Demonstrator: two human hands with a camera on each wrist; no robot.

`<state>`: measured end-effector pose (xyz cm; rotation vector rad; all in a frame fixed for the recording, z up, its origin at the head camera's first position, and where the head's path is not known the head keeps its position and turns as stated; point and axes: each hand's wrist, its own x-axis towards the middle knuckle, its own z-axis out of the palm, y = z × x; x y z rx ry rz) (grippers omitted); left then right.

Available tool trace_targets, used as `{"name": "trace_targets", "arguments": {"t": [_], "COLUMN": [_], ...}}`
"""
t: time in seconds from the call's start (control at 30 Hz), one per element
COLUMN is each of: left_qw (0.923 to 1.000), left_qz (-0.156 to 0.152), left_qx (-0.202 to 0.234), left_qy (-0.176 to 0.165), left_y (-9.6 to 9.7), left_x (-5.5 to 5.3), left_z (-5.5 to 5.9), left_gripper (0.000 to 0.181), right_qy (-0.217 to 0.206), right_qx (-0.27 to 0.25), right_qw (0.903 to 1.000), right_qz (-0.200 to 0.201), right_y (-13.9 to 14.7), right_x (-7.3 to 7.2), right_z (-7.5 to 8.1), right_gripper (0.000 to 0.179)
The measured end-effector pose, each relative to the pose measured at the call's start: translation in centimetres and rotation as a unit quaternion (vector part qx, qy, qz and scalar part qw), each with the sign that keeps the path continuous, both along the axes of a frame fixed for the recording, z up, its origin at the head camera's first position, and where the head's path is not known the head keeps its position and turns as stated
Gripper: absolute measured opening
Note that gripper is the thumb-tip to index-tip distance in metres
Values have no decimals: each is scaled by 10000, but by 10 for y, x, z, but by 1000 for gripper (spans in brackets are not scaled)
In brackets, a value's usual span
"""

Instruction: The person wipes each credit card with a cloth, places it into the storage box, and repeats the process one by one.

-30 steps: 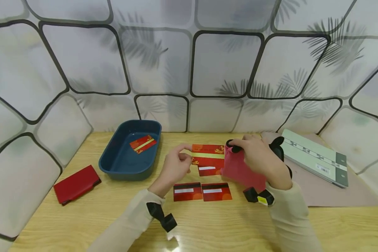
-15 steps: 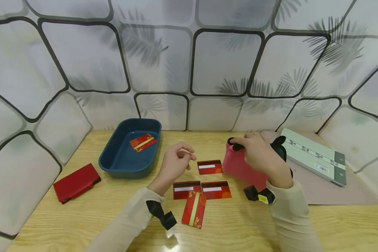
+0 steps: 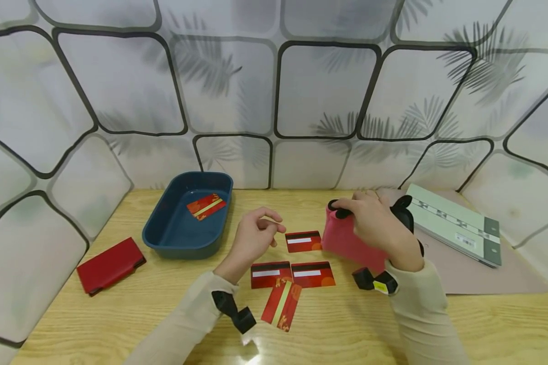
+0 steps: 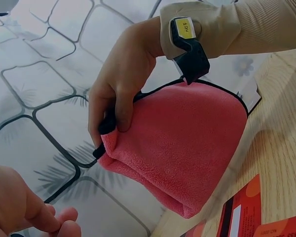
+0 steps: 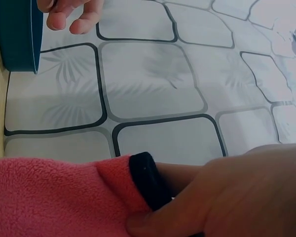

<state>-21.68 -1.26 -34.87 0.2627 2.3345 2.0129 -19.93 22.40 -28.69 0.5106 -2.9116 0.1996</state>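
Note:
My right hand [image 3: 374,220] pinches the top edge of a fluffy pink cloth with black edging [image 3: 347,238], between thumb and fingers. The cloth hangs folded, its lower part close over the table. To its left my left hand [image 3: 255,235] hovers with fingers loosely bent and nothing between them. One red card [image 3: 303,242] lies between the two hands, stripe side up. Nearer me are a left card [image 3: 270,274] and a right card [image 3: 314,275], side by side. A gold-striped red card [image 3: 281,305] lies slanted across the left one's lower edge.
A blue tub [image 3: 164,243] stands at the back left with a gold-striped card [image 3: 206,206] inside. A dark red wallet-like case [image 3: 111,266] lies left of it. A green notebook [image 3: 456,225] rests on a pinkish-grey sheet [image 3: 493,281] at the right. A patterned backdrop [image 3: 329,96] rises behind.
The left hand has let go of the gold-striped card, which dropped toward me beside the two cards and turned slightly. The right hand keeps its grip on the cloth.

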Motion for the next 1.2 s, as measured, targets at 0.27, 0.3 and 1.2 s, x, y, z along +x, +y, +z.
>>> {"name": "trace_targets", "arguments": {"t": [0.27,0.3,1.2], "left_qw": [10000,10000,9995], "left_qz": [-29,-32,-294], "left_qx": [-17,-12,-18], "left_qy": [-52,-58,-114], "left_y": [0,0,5], "left_x": [1,1,-3], "left_z": [-2,-2,-7], "left_gripper": [19,19,16], "right_qy": [-58,-74,-217], "right_qx": [-55,-52,-105], "right_qw": [10000,9999,9996], "right_qz": [58,69,137], "right_y": [0,0,2], "right_x": [1,1,-1], "right_z": [-2,-3,1], "right_gripper": [45,46,47]}}
